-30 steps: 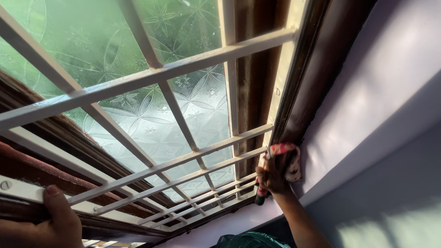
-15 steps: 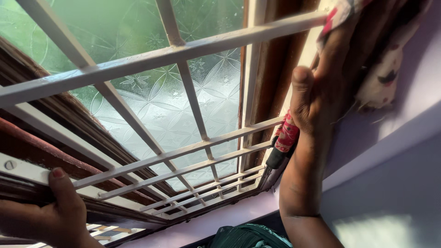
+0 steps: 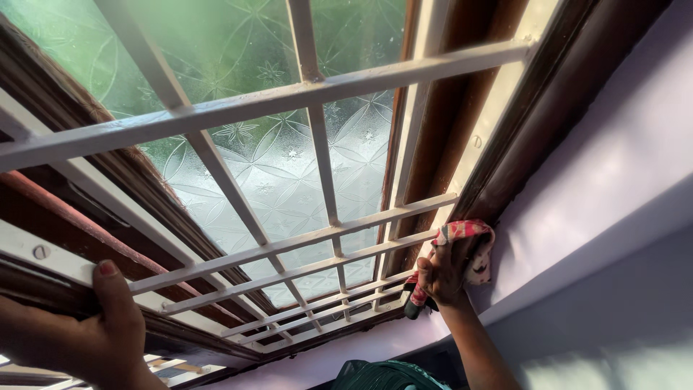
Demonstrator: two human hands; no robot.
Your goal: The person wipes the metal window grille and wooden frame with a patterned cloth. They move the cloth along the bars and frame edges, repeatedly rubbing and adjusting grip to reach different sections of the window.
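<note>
Both hands [image 3: 79,339] [image 3: 442,273] raised, fingers curled

White grille [image 3: 289,97] bars cross whole window — gaps between bars narrow, patterned glass [image 3: 281,173] close behind. Right hand [image 3: 442,274] with cloth [image 3: 469,238] pressed on brown frame [image 3: 520,144], wedged between grille edge and lilac wall [image 3: 613,166]. Left hand [image 3: 86,336] grips lower frame rail [image 3: 43,260]. Open room only along wall, right side.

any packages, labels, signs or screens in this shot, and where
None in view: only a white window grille over patterned frosted glass, a brown wooden frame, and a lilac wall.
The right hand presses a red and white patterned cloth to the frame.
The left hand grasps the grille's white edge.
</note>
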